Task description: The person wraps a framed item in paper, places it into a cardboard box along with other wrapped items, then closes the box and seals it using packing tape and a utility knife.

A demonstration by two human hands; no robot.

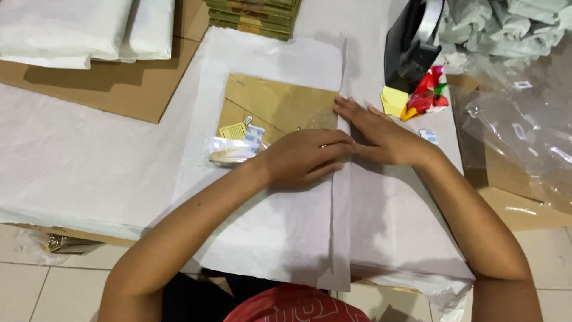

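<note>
A flat gold-brown packet [280, 104] lies on a sheet of white tissue paper [280, 232], partly covered by the folded-over right flap. My left hand [307, 156] presses flat on the fold's lower part, beside a small clear bag [232, 150] with little sachets and a yellow tag. My right hand [378, 132] lies flat on the folded paper, fingers pointing left at the fold's edge. Both hands press down and grip nothing.
A black tape dispenser [411, 45] stands at the back right, with a yellow pad and red-green wrappers [426, 95] beside it. Clear plastic bags [524, 119] lie right. Brown cardboard [113, 89], white paper stacks [71, 30] and stacked packets [253, 15] sit behind.
</note>
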